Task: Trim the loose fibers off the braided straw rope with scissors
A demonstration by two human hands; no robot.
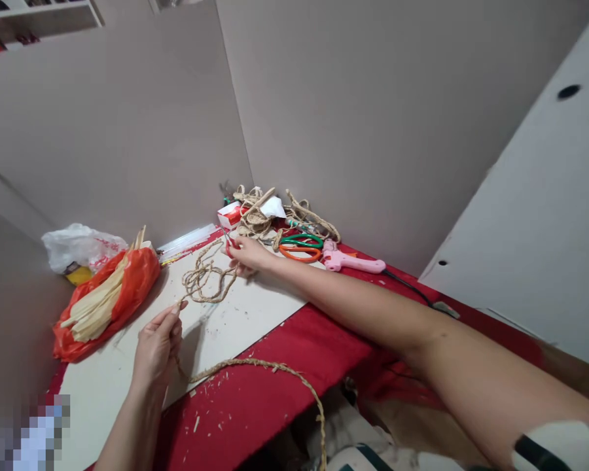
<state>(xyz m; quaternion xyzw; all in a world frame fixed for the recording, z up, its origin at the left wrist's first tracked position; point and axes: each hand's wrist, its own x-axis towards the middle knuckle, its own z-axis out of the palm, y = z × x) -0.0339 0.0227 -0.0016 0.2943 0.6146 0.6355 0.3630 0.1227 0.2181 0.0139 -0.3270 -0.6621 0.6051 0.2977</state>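
Observation:
My left hand (160, 340) is closed in a pinch on a tan braided cord (260, 362). A length of it runs from below that hand over the table's front edge and hangs down at the right. Loose loops of the same cord (209, 281) lie on the white board just beyond my left hand. Stretched to the far side, my right hand (245, 255) has its fingers around the red handle of small scissors (230, 241), whose metal tip points up and left. The palm hides part of the handle.
At left, an orange plastic bag (147, 265) holds pale dried strips; a white plastic bag (78, 242) stands behind. Green-handled scissors (302, 241), orange-handled scissors (299, 254), a corded pink glue gun (356, 263) and a cord pile (255, 222) sit by the walls. Red cloth (275, 340) surrounds the white board (255, 320).

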